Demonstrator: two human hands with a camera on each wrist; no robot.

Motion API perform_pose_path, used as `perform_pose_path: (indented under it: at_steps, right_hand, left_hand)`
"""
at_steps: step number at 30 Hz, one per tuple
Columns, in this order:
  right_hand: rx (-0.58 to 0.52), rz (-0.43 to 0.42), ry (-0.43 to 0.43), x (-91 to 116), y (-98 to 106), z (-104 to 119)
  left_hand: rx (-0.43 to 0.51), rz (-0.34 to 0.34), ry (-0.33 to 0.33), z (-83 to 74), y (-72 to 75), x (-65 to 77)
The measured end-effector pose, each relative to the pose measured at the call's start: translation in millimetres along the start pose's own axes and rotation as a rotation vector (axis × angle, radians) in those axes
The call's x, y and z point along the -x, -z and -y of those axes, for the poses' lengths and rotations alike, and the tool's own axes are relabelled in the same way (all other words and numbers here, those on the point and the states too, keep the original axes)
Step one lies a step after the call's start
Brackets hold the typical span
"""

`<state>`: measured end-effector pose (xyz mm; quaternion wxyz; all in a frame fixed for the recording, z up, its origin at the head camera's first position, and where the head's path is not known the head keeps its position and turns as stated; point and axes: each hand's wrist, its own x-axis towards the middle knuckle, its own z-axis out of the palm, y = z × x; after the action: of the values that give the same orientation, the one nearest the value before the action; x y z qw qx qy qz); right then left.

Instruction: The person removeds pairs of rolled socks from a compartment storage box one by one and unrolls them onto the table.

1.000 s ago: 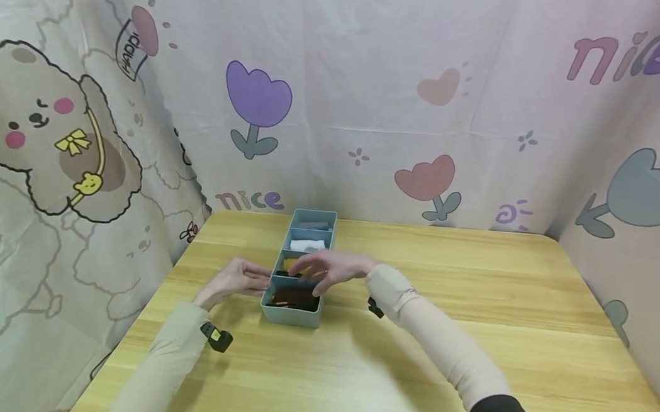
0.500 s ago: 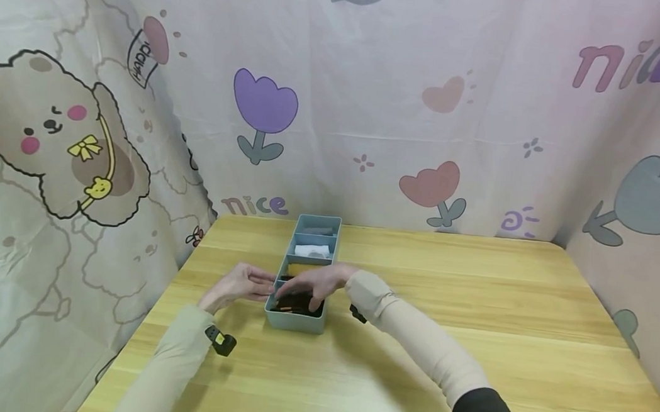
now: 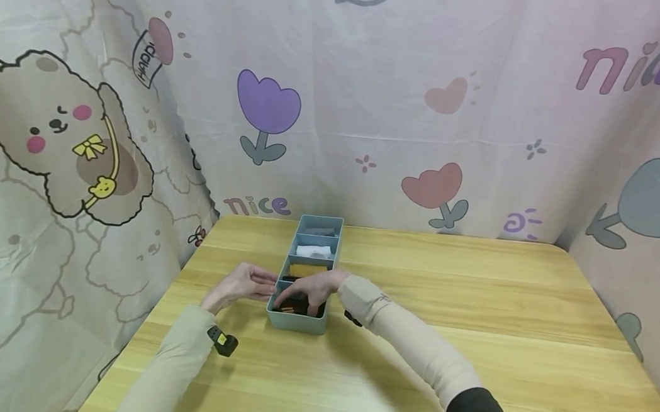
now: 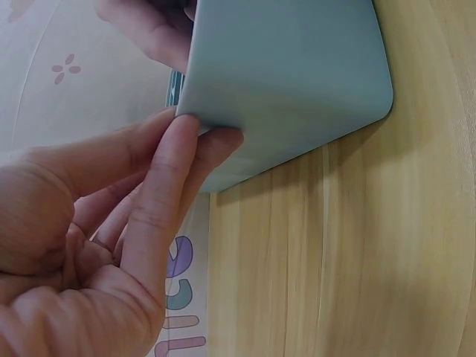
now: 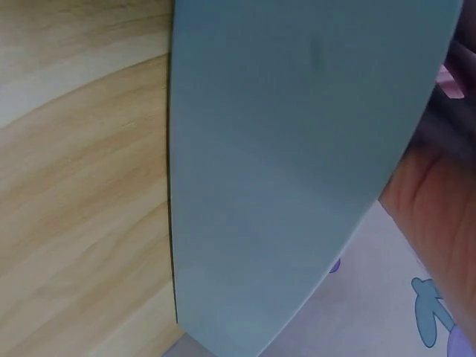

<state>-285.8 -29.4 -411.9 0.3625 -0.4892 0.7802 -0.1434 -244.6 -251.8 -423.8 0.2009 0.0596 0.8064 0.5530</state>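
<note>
A long blue-grey storage box (image 3: 296, 322) with several compartments stands on the table. At its left wall is my left hand (image 3: 243, 282); in the left wrist view the fingers (image 4: 160, 190) pinch the box's rim near a corner. My right hand (image 3: 316, 287) reaches from the right into the nearest compartment, thumb and fingers spread around dark things (image 3: 294, 303) with thin orange strips. Their kind does not show, and the fingertips are partly hidden inside. In the right wrist view the box's side wall covers most of that hand's work.
Behind the nearest compartment, others hold a yellow thing (image 3: 306, 271), a white rolled thing (image 3: 313, 251) and a grey thing (image 3: 319, 232). The wooden table (image 3: 450, 289) extends to the right. A printed curtain (image 3: 370, 107) hangs behind and at both sides.
My right hand has moved toward me and down, from over the yellow thing's compartment into the nearest one. The left hand stays at the box's left wall. The view has shifted slightly.
</note>
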Motion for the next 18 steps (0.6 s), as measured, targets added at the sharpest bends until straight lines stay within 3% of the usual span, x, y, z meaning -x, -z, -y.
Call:
perform_pose_path:
  at_steps: [12, 18]
  right_hand:
    - [0.062, -0.120, 0.054, -0.3, -7.7, -4.8]
    - [0.003, -0.182, 0.163, 8.7, -9.9, -8.7]
  left_hand:
    - [0.001, -0.015, -0.011, -0.6, -0.3, 0.6]
    - [0.019, -0.008, -0.010, 1.6, -2.2, 3.2]
